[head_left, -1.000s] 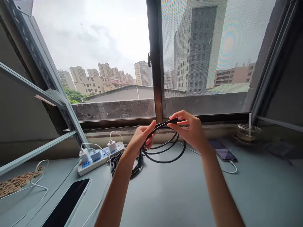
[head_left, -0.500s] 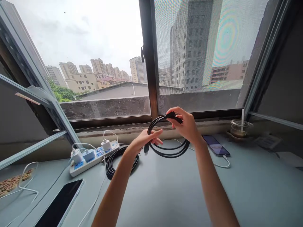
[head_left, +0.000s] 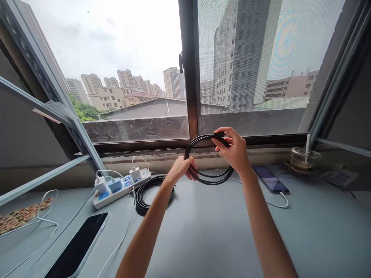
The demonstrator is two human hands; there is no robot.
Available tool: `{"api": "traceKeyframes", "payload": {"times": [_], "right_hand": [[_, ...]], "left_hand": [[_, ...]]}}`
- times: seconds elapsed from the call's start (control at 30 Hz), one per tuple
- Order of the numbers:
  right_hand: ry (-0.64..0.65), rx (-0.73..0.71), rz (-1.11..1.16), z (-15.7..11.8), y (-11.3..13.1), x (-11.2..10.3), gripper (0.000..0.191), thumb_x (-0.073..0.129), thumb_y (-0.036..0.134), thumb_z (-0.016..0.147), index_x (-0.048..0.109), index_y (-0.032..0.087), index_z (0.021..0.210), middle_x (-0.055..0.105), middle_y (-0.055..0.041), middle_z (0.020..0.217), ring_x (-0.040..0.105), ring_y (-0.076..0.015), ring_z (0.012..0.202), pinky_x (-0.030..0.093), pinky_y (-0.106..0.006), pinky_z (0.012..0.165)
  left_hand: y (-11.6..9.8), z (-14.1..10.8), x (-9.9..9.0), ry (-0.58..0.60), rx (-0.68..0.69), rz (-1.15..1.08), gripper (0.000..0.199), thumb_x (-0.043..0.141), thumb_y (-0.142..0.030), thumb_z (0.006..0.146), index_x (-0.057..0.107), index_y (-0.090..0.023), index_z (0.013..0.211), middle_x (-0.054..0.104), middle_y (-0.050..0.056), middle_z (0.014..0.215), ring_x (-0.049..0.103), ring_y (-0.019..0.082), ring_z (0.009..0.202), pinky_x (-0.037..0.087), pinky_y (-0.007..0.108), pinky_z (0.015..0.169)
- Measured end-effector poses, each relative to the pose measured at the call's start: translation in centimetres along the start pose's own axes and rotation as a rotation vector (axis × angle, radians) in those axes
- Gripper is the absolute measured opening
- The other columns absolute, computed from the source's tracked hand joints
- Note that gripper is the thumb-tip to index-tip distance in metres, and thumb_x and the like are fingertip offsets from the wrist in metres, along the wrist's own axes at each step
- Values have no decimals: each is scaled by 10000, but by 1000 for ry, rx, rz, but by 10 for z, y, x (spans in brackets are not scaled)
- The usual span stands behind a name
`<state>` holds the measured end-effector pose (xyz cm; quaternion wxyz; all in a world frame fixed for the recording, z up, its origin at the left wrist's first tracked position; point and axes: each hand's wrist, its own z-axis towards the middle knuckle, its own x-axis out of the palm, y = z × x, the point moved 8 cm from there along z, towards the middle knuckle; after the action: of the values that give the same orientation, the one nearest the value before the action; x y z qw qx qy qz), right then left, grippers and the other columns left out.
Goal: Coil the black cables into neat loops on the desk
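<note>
Held up over the table is a coiled black cable (head_left: 213, 182), looped several times into a ring. At its left side, my left hand (head_left: 183, 168) has its fingers closed around the strands. My right hand (head_left: 232, 148) pinches the upper right of the ring, where a black plug (head_left: 218, 135) shows between thumb and fingers. The far side of the right-hand grip is hidden. A second black cable coil (head_left: 142, 199) lies on the table beside my left forearm.
A white power strip (head_left: 121, 190) with chargers sits at the back left. A large phone (head_left: 79, 245) lies in front of it. On the right are a charging phone (head_left: 271, 179) and a lidded cup with straw (head_left: 305, 159). A metal frame (head_left: 84, 143) stands left by the window.
My left hand has closed around the ring; its fingers were spread before. The plug end that hung below it no longer shows. The whole view has shifted slightly.
</note>
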<state>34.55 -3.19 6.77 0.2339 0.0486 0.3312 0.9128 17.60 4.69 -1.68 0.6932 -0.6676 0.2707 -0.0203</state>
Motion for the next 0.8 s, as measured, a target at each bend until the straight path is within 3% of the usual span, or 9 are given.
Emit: {"api": "traceKeyframes", "payload": {"times": [0.1, 0.27, 0.43, 0.57, 0.67, 0.8], "right_hand": [[83, 120, -62, 1, -24, 1, 306, 671, 376, 748, 589, 202, 986, 641, -12, 863, 611, -106, 510, 457, -208, 397], [351, 362, -193, -11, -76, 13, 285, 655, 274, 743, 586, 201, 1010, 638, 13, 768, 641, -119, 521, 492, -214, 459], [555, 586, -218, -38, -140, 35, 157, 635, 221, 781, 600, 155, 919, 608, 19, 614, 641, -144, 519, 438, -189, 379], [629, 712, -293, -65, -192, 52, 229, 598, 274, 877, 586, 125, 1052, 637, -3, 778, 608, -92, 585, 505, -213, 501], [615, 724, -361, -80, -219, 60, 280, 557, 328, 909, 580, 140, 1116, 637, -45, 977, 627, -124, 761, 550, -290, 657], [589, 688, -468, -92, -237, 67, 308, 565, 333, 902, 577, 153, 1151, 615, -73, 1110, 619, -180, 936, 533, -385, 806]], "left_hand": [[7, 7, -9, -76, -26, 46, 349, 483, -441, 775, 483, -175, 548, 587, 73, 409, 537, 169, 308, 349, 227, 323], [30, 25, -19, -153, -72, 157, 368, 448, -457, 822, 425, -201, 560, 476, -3, 323, 437, 130, 244, 276, 215, 298], [66, 42, -16, -115, -148, 377, 272, 531, -308, 795, 466, -173, 567, 500, -8, 371, 508, 141, 297, 357, 219, 370], [91, 47, -10, -94, -224, 592, 254, 606, -241, 771, 513, -137, 558, 499, -15, 413, 573, 163, 364, 437, 250, 485], [104, 48, -4, -93, -264, 719, 238, 599, -295, 836, 602, -106, 692, 598, 10, 583, 646, 165, 551, 500, 285, 622], [113, 47, -1, -152, -288, 850, 283, 561, -363, 896, 606, -138, 1063, 636, 67, 1048, 621, 180, 924, 519, 393, 822]]}}
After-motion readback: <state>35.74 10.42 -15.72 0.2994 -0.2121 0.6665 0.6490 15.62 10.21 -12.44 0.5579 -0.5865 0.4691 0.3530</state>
